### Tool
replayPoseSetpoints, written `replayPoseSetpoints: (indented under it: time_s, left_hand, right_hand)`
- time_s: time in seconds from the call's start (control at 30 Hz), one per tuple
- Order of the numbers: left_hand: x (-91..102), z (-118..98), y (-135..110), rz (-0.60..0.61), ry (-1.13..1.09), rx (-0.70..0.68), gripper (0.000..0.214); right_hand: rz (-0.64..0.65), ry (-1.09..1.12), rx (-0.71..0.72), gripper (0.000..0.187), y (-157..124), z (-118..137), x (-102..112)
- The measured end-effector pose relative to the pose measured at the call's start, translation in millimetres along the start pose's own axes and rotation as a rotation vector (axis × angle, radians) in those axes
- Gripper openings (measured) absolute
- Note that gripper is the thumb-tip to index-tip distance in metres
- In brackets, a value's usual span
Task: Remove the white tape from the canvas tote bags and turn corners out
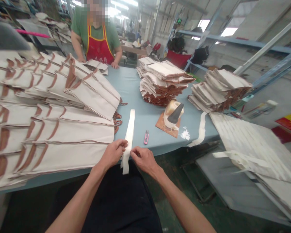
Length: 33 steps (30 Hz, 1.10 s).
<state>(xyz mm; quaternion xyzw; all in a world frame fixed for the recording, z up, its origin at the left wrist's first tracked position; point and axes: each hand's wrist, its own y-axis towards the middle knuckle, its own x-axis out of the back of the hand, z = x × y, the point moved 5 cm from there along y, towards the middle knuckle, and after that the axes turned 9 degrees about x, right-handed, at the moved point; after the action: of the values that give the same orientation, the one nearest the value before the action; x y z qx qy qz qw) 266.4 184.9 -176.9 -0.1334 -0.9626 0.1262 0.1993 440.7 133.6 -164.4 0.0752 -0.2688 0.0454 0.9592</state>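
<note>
My left hand [113,151] and my right hand [142,158] both pinch a long white fabric strip [130,129] at the near edge of the blue table [135,87]. The strip runs away from me across the table and its near end hangs over the edge between my hands. The left fingers curl on the strip's left side, the right fingertips press its right side. A small pink cutter [146,137] lies on the table just right of the strip.
Rows of cream bags with brown trim [53,129] cover the table's left. Two bag stacks [163,82] [220,89] stand at the far right. An iron [174,114] rests on a brown pad. Another white strip [201,129] lies nearby. A person in a red apron [97,38] stands across the table.
</note>
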Motion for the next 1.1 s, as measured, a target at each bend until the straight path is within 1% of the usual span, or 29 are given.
replayPoseSetpoints:
  time_s: [0.1, 0.17, 0.23, 0.3, 0.37, 0.43, 0.5, 0.6, 0.7, 0.77, 0.83, 0.9, 1.0, 1.07, 1.1]
  left_hand:
    - [0.1, 6, 1, 0.023, -0.073, 0.045, 0.026]
    - [-0.5, 9, 3, 0.023, -0.111, 0.060, 0.026]
    - [-1.1, 11, 6, 0.023, -0.139, 0.070, 0.026]
    - [-1.4, 12, 9, 0.028, -0.155, 0.080, 0.026]
    - [-1.7, 12, 10, 0.039, -0.162, 0.089, 0.026]
    - [-2.2, 12, 10, 0.051, -0.167, 0.092, 0.025]
    - [-2.8, 10, 10, 0.057, -0.168, 0.087, 0.024]
    - [-2.2, 3, 7, 0.046, -0.160, 0.073, 0.023]
    - [2.6, -8, -2, 0.008, -0.171, 0.052, 0.022]
    - [7.4, -13, -16, -0.050, -0.198, 0.036, 0.023]
    - [9.8, -11, -35, -0.121, -0.233, 0.042, 0.024]
    - [6.2, 1, -57, -0.175, -0.267, 0.086, 0.026]
    - [-8.4, 29, -86, -0.245, -0.322, 0.182, 0.030]
    - [-20.9, 48, -97, -0.270, -0.403, 0.258, 0.042]
    - [-27.6, 54, -99, -0.255, -0.453, 0.297, 0.050]
  right_hand:
    - [-0.031, 0.047, -0.063, 0.014, -6, -13, 0]
    - [-0.081, 0.100, -0.131, 0.024, -13, -27, -1]
    - [-0.103, 0.178, -0.205, 0.033, -19, -42, -6]
    - [-0.088, 0.285, -0.264, 0.044, -24, -55, -16]
    - [-0.071, 0.405, -0.306, 0.060, -26, -63, -28]
    - [-0.047, 0.515, -0.323, 0.073, -24, -64, -41]
    - [-0.002, 0.601, -0.319, 0.078, -21, -59, -53]
    - [0.062, 0.688, -0.304, 0.078, -20, -44, -65]
    - [0.092, 0.739, -0.312, 0.075, -29, -33, -68]
    - [0.104, 0.766, -0.321, 0.070, -37, -27, -66]
    - [0.102, 0.794, -0.326, 0.065, -45, -23, -62]
    - [0.088, 0.816, -0.335, 0.061, -49, -19, -57]
    - [0.064, 0.831, -0.356, 0.056, -50, -15, -51]
    - [0.050, 0.827, -0.366, 0.053, -49, -13, -49]
    - [0.046, 0.821, -0.367, 0.053, -49, -13, -49]
